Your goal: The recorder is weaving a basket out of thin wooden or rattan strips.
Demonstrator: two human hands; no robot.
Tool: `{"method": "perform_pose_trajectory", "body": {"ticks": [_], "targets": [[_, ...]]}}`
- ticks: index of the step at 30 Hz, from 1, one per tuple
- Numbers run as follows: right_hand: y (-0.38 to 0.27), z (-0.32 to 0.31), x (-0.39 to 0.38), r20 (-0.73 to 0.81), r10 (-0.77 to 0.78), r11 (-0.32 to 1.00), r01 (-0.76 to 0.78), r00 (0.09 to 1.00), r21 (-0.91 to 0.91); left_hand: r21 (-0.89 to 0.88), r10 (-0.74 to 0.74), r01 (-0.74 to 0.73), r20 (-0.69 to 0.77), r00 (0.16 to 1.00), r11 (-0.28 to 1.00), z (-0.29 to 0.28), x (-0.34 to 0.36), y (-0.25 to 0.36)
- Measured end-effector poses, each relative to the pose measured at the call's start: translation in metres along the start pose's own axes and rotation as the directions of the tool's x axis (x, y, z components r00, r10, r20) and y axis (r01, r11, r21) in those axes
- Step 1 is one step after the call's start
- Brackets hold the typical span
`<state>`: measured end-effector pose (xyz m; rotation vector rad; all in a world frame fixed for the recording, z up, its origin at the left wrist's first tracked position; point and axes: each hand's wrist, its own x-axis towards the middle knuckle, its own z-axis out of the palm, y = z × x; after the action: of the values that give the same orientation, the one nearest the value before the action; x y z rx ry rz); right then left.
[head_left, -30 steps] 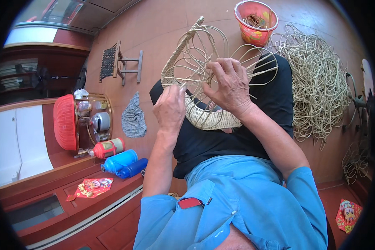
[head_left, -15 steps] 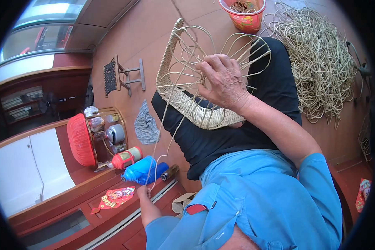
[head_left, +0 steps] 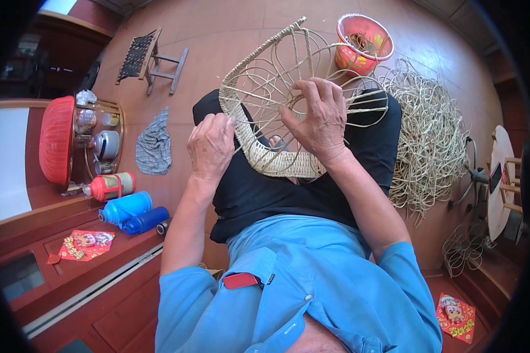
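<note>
A half-woven straw-cord basket point(head_left: 282, 165) rests across my dark-trousered legs. Its curved, tightly woven band runs along the left and near side, and loose cord spokes and loops fan out from the middle. My left hand point(head_left: 211, 147) is at the band's left edge, fingertips pinched together; the straw cord in them is mostly covered by the fingers. Over the middle of the spokes, my right hand point(head_left: 323, 120) is curled, with thumb and fingers gripping the basket there. Long cord loops point(head_left: 368, 112) stick out beyond it over my right knee.
A large heap of straw cord point(head_left: 427, 147) lies on the floor to the right. Beyond it stands a red bucket point(head_left: 365, 56) with cord inside. On the left are a small stool point(head_left: 153, 62), a grey cloth point(head_left: 154, 144), flasks point(head_left: 126, 207) and a red cover point(head_left: 57, 140).
My left hand has come from far out at the left, where it held stretched cord, back to the basket's edge. My right hand stays on the spokes. The view has turned.
</note>
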<state>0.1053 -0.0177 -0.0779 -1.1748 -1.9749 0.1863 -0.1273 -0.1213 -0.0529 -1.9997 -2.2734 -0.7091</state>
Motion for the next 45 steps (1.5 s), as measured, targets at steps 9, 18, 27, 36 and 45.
{"method": "perform_pose_trajectory", "body": {"ticks": [9,18,27,36,45], "targets": [[0.020,-0.008,-0.003,-0.026,-0.007,1.000,0.008,1.000,0.022,0.034,-0.648,0.650,0.123,0.751,0.759,-0.051,-0.144,-0.201],[0.030,-0.010,-0.001,-0.009,-0.097,0.989,0.098,0.995,0.109,0.639,-0.667,0.436,0.167,0.726,0.634,-0.094,-0.149,-0.215],[0.029,-0.024,0.005,0.064,-0.143,0.984,0.135,0.988,0.118,-0.333,-0.021,0.047,0.083,0.996,0.942,0.010,-0.042,0.073],[0.023,-0.030,0.002,0.165,-0.191,0.981,0.192,0.968,0.007,-0.261,0.101,-0.066,0.123,0.987,0.963,0.037,-0.057,0.093],[0.016,-0.017,0.009,0.223,-0.095,0.993,0.108,0.970,-0.049,-0.260,-0.018,0.015,-0.008,1.000,0.965,0.012,-0.001,0.043]]}}
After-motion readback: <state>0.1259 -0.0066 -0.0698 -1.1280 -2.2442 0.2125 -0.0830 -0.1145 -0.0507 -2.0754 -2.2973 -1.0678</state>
